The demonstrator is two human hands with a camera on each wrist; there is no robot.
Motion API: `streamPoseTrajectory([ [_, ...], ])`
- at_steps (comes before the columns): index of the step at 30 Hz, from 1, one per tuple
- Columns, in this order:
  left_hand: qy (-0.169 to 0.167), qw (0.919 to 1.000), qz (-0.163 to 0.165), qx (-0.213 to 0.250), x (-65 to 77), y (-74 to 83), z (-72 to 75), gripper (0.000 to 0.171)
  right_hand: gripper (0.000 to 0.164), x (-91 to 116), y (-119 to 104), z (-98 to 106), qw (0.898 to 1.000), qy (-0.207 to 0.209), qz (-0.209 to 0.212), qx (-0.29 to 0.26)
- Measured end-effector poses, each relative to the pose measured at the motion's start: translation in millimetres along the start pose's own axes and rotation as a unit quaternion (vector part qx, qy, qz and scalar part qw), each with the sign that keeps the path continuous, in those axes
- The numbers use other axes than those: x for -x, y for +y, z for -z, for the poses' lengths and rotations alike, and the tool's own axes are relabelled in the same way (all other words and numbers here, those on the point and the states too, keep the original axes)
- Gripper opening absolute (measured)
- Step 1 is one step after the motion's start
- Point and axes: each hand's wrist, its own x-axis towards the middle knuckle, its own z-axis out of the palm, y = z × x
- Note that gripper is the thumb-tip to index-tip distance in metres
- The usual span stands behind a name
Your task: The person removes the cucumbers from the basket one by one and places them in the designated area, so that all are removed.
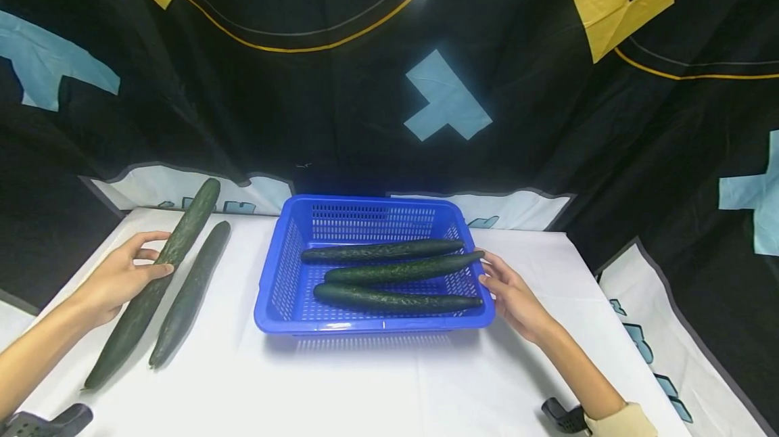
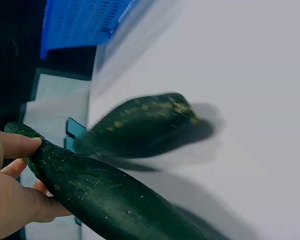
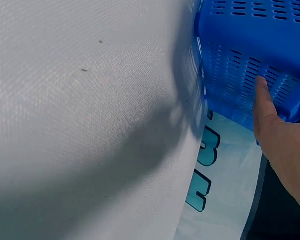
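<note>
My left hand (image 1: 122,278) grips a long dark green cucumber (image 1: 141,315) at the table's left, thumb on one side and fingers on the other. In the left wrist view this cucumber (image 2: 115,200) looks lifted at the near part, with a shadow beside it. A second cucumber (image 1: 193,295) lies just to its right on the table. My right hand (image 1: 514,295) holds the right rim of a blue plastic basket (image 1: 380,326); in the right wrist view one digit lies along its outer wall. Inside the basket lie three cucumbers (image 1: 395,300), roughly side by side.
A white cloth covers the table (image 1: 341,383). Behind it hangs a black curtain (image 1: 341,119) with blue and yellow patches. White printed fabric (image 1: 663,329) shows beyond the table's right edge.
</note>
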Motion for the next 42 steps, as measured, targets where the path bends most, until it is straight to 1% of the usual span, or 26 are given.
streamPoseTrajectory([
  [4,-0.007,0.9996,0.024,0.015,0.9,-12.6,-0.5,0.067,0.061,-0.2,0.1,0.5,1.0,0.0,0.0,0.001],
  [8,-0.014,0.9987,0.039,0.031,-0.8,-20.6,-2.6,0.067,0.061,-0.4,0.1,0.5,1.0,0.002,-0.001,0.005],
  [13,-0.018,0.9979,0.05,0.038,-4.4,-23.9,-6.6,0.066,0.061,-0.7,0.2,0.3,1.0,0.004,-0.004,0.006],
  [24,-0.015,0.9975,0.063,0.028,-11.1,-28.3,-9.2,0.063,0.058,-0.6,1.2,-0.1,1.0,0.007,-0.003,0.005],
  [30,-0.023,0.9972,0.071,0.009,-13.5,-29.0,-9.3,0.063,0.058,-0.2,1.3,-0.8,1.0,0.016,-0.007,0.004],
  [37,-0.034,0.9965,0.07,-0.031,-13.9,-27.2,-9.7,0.063,0.06,-0.7,2.6,0.7,1.0,0.011,-0.004,0.009],
  [42,-0.035,0.9957,0.073,-0.044,-14.8,-26.1,-9.8,0.065,0.059,-1.0,1.5,0.1,1.0,0.013,-0.007,0.008],
])
